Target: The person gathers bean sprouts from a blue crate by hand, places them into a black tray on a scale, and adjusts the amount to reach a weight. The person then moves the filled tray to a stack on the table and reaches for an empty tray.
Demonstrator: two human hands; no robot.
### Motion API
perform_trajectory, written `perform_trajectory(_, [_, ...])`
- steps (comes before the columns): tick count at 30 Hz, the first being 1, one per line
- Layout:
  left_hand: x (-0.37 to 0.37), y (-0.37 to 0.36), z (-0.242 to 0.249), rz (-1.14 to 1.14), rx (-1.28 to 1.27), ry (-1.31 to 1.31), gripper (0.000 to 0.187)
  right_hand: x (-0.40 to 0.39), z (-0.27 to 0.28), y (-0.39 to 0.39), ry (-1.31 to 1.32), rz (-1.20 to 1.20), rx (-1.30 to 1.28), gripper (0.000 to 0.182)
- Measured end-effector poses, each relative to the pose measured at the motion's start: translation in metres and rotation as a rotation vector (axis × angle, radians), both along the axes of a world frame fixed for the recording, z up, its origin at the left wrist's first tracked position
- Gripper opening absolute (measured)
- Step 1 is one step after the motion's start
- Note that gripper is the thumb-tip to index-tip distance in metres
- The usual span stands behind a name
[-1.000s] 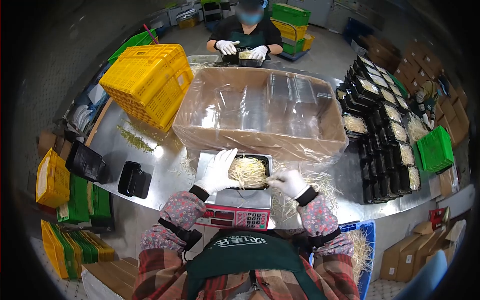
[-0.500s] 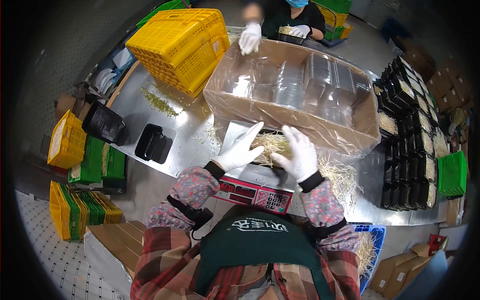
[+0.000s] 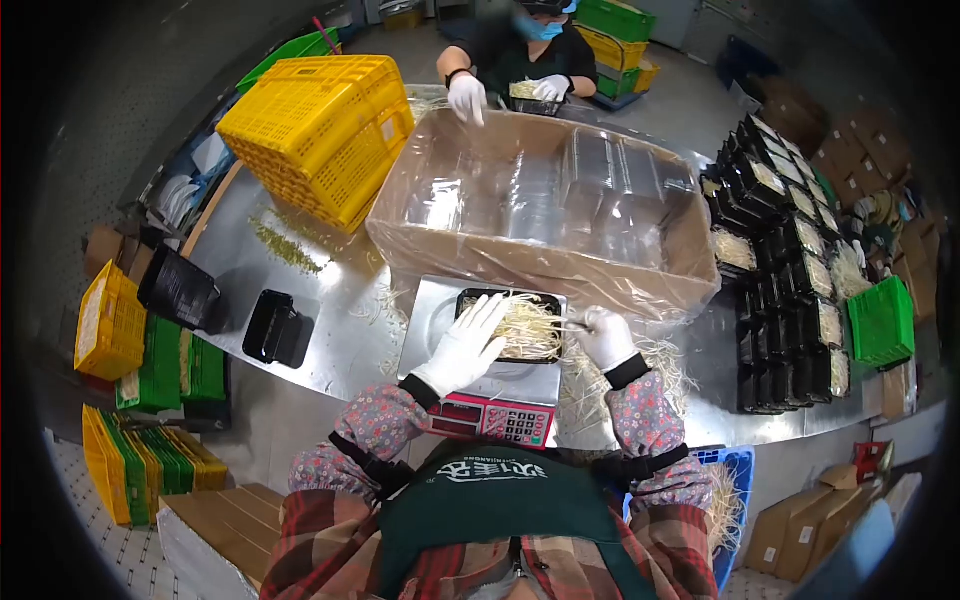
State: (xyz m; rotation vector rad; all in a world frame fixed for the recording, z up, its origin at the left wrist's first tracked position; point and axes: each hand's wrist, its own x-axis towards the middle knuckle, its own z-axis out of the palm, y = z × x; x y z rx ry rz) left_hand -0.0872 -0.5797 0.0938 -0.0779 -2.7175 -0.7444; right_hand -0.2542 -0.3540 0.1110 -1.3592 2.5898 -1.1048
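A black tray (image 3: 543, 362) heaped with bean sprouts (image 3: 528, 325) sits on the steel platform of a weighing scale (image 3: 425, 312), whose red keypad panel faces me. My left hand (image 3: 463, 348), white-gloved, lies with fingers stretched flat over the left side of the tray, fingertips on the sprouts. At the tray's right edge my right hand (image 3: 606, 340), also gloved, has its fingers closed in a pinch on thin, pale strands that look like bean sprouts. Loose sprouts (image 3: 650, 375) are scattered on the steel table beneath and beside that hand.
Behind the scale stands a plastic-lined carton (image 3: 545, 252) of clear lids. Yellow crates (image 3: 315, 140) are at the back left, an empty black tray (image 3: 278, 330) at left. Filled trays (image 3: 795, 300) are stacked at right. Across the table a gloved co-worker (image 3: 520, 60) handles another tray.
My right hand has gone from spread beside the sprouts to a pinch at the tray's right edge. My left hand now rests flatter over the tray. The camera view has shifted.
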Motion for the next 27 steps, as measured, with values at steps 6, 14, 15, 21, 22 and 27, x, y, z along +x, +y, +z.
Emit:
perform_trajectory(6, [0.002, -0.027, -0.008, 0.227, 0.251, 0.133, 0.057, -0.019, 0.021, 0.038, -0.155, -0.105, 0.328, 0.061])
perform_trajectory(14, [-0.012, -0.008, -0.017, 0.151, -0.247, 0.050, 0.049, 0.020, -0.027, -0.041, 0.137, 0.054, 0.354, 0.024])
perform_trajectory(15, [-0.010, -0.008, -0.018, 0.165, -0.245, 0.072, 0.046, 0.016, -0.024, -0.037, 0.107, 0.047, 0.374, 0.029])
perform_trajectory(21, [-0.008, -0.006, -0.016, 0.162, -0.285, 0.054, 0.046, 0.007, 0.024, 0.002, 0.025, 0.006, 0.389, 0.025])
perform_trajectory(22, [-0.007, -0.006, -0.015, 0.167, -0.285, 0.051, 0.046, 0.000, 0.025, 0.013, 0.037, -0.007, 0.379, 0.024])
perform_trajectory(27, [-0.002, -0.015, -0.003, 0.067, -0.048, -0.033, 0.050, -0.035, 0.020, 0.081, -0.099, -0.153, 0.070, 0.021])
